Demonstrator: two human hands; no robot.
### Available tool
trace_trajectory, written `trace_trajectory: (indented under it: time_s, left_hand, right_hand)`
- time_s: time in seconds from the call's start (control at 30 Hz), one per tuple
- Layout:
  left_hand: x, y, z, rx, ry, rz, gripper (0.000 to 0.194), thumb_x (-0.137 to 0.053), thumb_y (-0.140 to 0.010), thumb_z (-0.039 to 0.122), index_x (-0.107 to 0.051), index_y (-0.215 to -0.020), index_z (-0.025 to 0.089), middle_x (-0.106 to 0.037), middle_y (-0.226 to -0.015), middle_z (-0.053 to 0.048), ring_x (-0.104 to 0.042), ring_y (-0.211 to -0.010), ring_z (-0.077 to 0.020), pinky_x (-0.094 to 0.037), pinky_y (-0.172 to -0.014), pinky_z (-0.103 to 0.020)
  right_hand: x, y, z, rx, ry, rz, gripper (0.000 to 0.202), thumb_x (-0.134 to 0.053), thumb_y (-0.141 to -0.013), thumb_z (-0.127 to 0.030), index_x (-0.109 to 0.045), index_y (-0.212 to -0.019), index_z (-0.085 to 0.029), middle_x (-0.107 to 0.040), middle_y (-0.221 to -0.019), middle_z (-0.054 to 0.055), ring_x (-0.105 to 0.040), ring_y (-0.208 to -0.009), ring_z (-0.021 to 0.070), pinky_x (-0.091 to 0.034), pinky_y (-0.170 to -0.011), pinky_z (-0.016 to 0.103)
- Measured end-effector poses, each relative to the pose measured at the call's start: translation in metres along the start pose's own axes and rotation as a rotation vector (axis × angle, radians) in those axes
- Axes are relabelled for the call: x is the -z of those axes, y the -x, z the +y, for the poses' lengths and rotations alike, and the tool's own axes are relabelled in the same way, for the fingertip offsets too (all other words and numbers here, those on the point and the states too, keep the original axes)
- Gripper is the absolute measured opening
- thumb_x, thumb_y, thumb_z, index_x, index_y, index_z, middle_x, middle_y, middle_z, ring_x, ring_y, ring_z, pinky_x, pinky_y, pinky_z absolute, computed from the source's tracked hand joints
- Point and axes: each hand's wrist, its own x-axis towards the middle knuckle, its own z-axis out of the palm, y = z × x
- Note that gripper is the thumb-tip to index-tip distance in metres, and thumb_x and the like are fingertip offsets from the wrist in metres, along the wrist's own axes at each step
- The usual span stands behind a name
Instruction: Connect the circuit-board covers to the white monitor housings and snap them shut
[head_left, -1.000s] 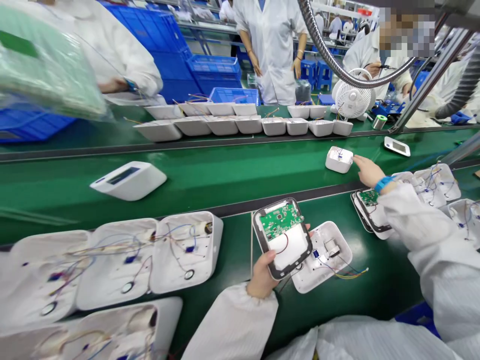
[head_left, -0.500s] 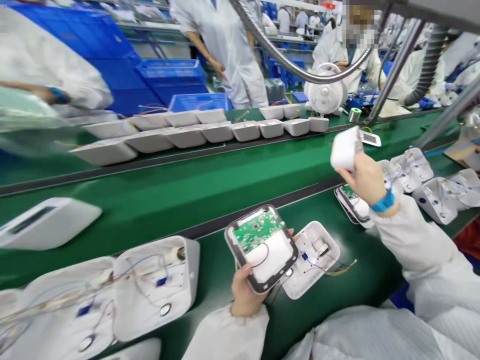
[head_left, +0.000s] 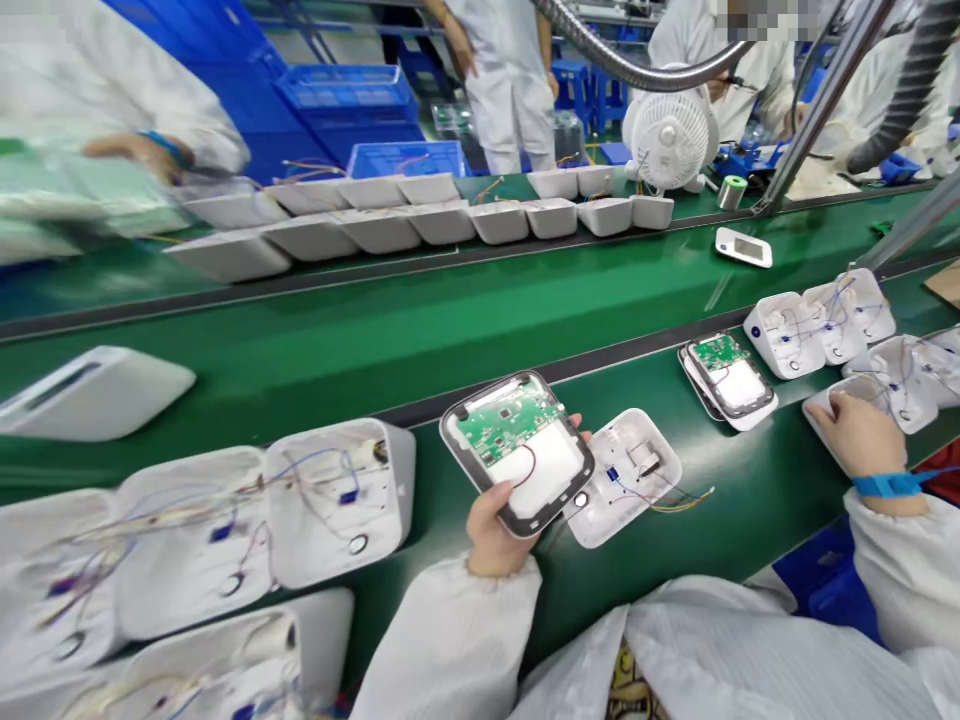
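My left hand (head_left: 501,530) grips a dark-rimmed device panel (head_left: 547,470) by its near edge, its green circuit board (head_left: 510,420) and thin red wire facing up. Just beyond it, an open white housing (head_left: 626,505) lies on the bench, with a blue connector, a round metal part and coloured wires inside. Far to the right, my right hand (head_left: 862,435), with a blue wrist strap (head_left: 889,485), has its fingers closed on the rim of another white housing (head_left: 819,428). That housing rests beside several others; the fingers partly hide it.
Stacked panels (head_left: 739,385) lie between my hands. More wired housings (head_left: 341,500) stand at left and right. A green conveyor (head_left: 465,325) runs behind, carrying a white device (head_left: 742,248). Across it are a row of housings (head_left: 379,230), a fan (head_left: 670,140) and co-workers.
My right hand has come down and right with the white housing, from above the stacked panels to the group at the right. My left hand still holds the panel; the view has tilted down.
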Motion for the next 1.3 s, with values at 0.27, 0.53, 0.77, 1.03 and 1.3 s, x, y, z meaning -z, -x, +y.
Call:
trace_trajectory:
  time_s: [0.27,0.53,0.77,1.03,1.3]
  left_hand:
    - [0.0,0.013,-0.001,0.015,-0.007,-0.014,0.066,-0.068,-0.072,0.04,-0.063,-0.132,0.013,-0.06,-0.138,-0.019,-0.061,-0.123,-0.039,-0.052,-0.105,-0.052]
    - [0.003,0.017,-0.003,0.073,0.02,-0.024,0.077,-0.072,-0.069,0.044,-0.057,-0.136,0.011,-0.052,-0.146,-0.02,-0.054,-0.131,-0.0424,-0.046,-0.11,-0.056]
    - [-0.001,0.024,-0.002,0.125,0.04,-0.058,0.073,-0.076,-0.067,0.044,-0.063,-0.13,0.01,-0.056,-0.143,-0.018,-0.048,-0.137,-0.0441,-0.04,-0.116,-0.058]
    - [0.016,0.03,-0.006,0.195,-0.005,0.005,0.068,-0.078,-0.062,0.043,-0.069,-0.121,0.009,-0.071,-0.118,-0.017,-0.057,-0.127,-0.0446,-0.041,-0.114,-0.062]
    - [0.018,0.033,-0.007,0.228,-0.015,0.049,0.075,-0.081,-0.059,0.04,-0.067,-0.125,0.007,-0.074,-0.11,-0.018,-0.063,-0.119,-0.0447,-0.045,-0.111,-0.062]
  right_hand:
    - [0.066,0.039,-0.096,0.686,-0.845,-0.734,0.05,-0.071,-0.083,-0.048,-0.059,-0.124,-0.021,-0.071,-0.106,0.008,-0.067,-0.09,0.0207,-0.052,-0.081,0.033]
    - [0.079,0.06,-0.154,0.599,-1.347,-0.72,0.028,-0.071,-0.087,-0.046,-0.072,-0.088,-0.018,-0.064,-0.076,0.004,-0.054,-0.064,0.0121,-0.044,-0.058,0.026]
    - [0.093,0.056,-0.218,0.707,-1.465,-0.482,0.021,-0.065,-0.092,-0.038,-0.077,-0.094,-0.021,-0.072,-0.104,0.008,-0.067,-0.099,0.0198,-0.055,-0.087,0.035]
    - [0.083,0.047,-0.243,0.484,-1.417,-0.375,0.025,-0.072,-0.084,-0.039,-0.073,-0.1,-0.02,-0.076,-0.083,0.005,-0.072,-0.075,0.0192,-0.056,-0.068,0.03]
    - [0.083,0.042,-0.245,0.65,-1.136,-0.255,0.013,-0.067,-0.09,-0.033,-0.069,-0.084,-0.021,-0.074,-0.08,0.0,-0.07,-0.072,0.0173,-0.051,-0.07,0.03]
